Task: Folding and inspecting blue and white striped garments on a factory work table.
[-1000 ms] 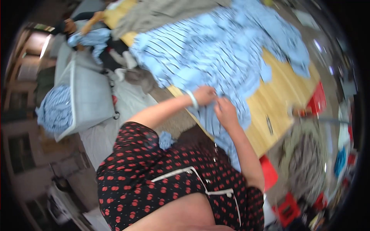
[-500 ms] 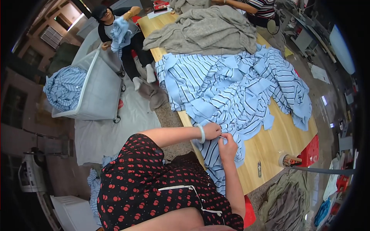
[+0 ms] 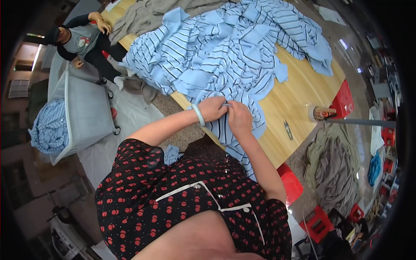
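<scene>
A large heap of light-blue knit fabric with dark stripes (image 3: 216, 56) covers much of the wooden table. At its near end, my left hand (image 3: 212, 109) and my right hand (image 3: 241, 118) are closed close together, pinching a pale blue edge of a striped knit piece (image 3: 258, 115). The rest of this piece hangs over the table's near edge towards my lap. Exactly what sits between my fingertips is too small to make out. A pair of thread snips (image 3: 287, 130) lies on the wood to the right of my right hand.
Grey-brown knits (image 3: 147, 19) lie at the table's far end. A white wheeled bin (image 3: 89, 110) with striped knits stands at the left, near a seated person (image 3: 82, 41). A container (image 3: 313, 113) stands by the right edge; red stools (image 3: 289, 184) and fabric heaps (image 3: 338, 164) are below.
My view has tilted down and turned, so the table appears higher. Both hands still pinch the knit edge. The seated person no longer holds up a blue striped piece; that hand is now empty.
</scene>
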`<state>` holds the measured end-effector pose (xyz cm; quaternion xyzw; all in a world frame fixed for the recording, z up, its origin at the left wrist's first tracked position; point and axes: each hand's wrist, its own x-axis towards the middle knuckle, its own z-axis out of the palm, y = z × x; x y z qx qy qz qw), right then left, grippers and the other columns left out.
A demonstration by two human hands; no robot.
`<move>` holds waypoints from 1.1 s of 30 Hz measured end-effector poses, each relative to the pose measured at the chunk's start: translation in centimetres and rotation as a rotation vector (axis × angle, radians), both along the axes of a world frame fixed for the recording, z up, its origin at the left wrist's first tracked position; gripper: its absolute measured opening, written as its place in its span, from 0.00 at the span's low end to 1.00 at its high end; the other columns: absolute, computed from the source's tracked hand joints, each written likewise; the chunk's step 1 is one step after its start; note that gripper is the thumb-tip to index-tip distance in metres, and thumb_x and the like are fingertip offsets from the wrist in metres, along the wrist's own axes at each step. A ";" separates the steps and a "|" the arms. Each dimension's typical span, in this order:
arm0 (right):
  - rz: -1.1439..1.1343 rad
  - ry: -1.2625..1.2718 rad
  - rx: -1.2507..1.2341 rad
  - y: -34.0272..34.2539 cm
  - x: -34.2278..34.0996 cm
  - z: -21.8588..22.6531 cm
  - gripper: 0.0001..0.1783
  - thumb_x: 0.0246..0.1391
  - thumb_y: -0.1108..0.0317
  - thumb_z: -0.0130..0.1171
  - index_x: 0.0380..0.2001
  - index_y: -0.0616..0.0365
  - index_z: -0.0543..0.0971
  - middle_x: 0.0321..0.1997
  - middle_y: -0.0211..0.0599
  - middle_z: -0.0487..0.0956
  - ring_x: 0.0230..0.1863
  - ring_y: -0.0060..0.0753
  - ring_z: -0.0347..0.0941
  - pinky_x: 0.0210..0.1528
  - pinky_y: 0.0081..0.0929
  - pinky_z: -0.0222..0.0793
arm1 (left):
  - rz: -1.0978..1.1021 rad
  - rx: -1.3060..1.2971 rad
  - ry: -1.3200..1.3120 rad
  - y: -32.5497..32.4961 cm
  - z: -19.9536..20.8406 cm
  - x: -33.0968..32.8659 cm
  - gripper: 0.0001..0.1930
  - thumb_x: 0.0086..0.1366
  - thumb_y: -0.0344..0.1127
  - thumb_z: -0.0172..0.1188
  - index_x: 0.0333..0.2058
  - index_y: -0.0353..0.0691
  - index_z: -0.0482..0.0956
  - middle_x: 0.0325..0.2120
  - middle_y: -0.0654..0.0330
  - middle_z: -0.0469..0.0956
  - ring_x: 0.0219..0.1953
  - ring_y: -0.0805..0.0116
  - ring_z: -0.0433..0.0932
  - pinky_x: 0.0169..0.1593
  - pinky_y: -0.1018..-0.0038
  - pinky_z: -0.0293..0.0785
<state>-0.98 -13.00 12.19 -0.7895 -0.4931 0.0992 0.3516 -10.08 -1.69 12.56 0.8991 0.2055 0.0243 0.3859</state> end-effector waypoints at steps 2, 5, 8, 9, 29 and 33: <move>-0.029 0.017 -0.008 -0.1 -0.1 0.0 0.07 0.45 0.71 0.48 0.29 0.59 0.73 0.29 0.42 0.73 0.32 0.44 0.68 0.34 0.35 0.64 | 0.021 0.034 0.073 -0.3 0.3 0.2 0.13 0.52 0.40 0.46 0.26 0.33 0.68 0.23 0.44 0.71 0.29 0.46 0.70 0.33 0.58 0.65; -0.016 0.021 0.070 -0.3 0.1 -0.7 0.07 0.45 0.72 0.47 0.29 0.61 0.72 0.28 0.43 0.72 0.32 0.44 0.68 0.34 0.36 0.63 | 0.065 0.087 0.019 -0.8 -0.2 0.4 0.11 0.53 0.38 0.45 0.24 0.35 0.67 0.20 0.45 0.70 0.26 0.46 0.69 0.30 0.58 0.64; -0.018 0.034 0.095 -0.3 0.2 -0.8 0.07 0.44 0.73 0.46 0.29 0.62 0.71 0.27 0.44 0.72 0.32 0.45 0.67 0.34 0.37 0.63 | 0.054 0.103 0.036 -0.7 -0.5 0.5 0.10 0.53 0.36 0.44 0.24 0.35 0.67 0.20 0.45 0.70 0.26 0.46 0.69 0.29 0.58 0.64; -0.020 0.038 0.099 -0.3 0.1 -1.0 0.06 0.44 0.75 0.45 0.28 0.62 0.71 0.27 0.44 0.72 0.32 0.45 0.67 0.34 0.36 0.62 | 0.044 0.110 0.038 -0.7 -0.3 0.5 0.09 0.53 0.35 0.44 0.24 0.34 0.67 0.19 0.45 0.70 0.26 0.46 0.69 0.29 0.58 0.64; 0.082 0.468 0.060 -1.0 0.7 0.8 0.08 0.41 0.72 0.47 0.28 0.60 0.72 0.27 0.44 0.73 0.33 0.44 0.67 0.35 0.34 0.62 | -0.195 0.061 -0.067 1.4 0.9 -0.9 0.07 0.55 0.32 0.45 0.28 0.35 0.68 0.23 0.47 0.70 0.29 0.48 0.69 0.30 0.62 0.63; 0.163 0.410 -0.059 -2.3 1.9 -0.4 0.11 0.42 0.67 0.52 0.32 0.58 0.74 0.30 0.41 0.75 0.34 0.40 0.69 0.38 0.30 0.62 | -0.273 0.059 -0.017 3.4 -0.9 -1.9 0.08 0.56 0.32 0.45 0.31 0.36 0.70 0.24 0.48 0.70 0.30 0.49 0.70 0.32 0.64 0.65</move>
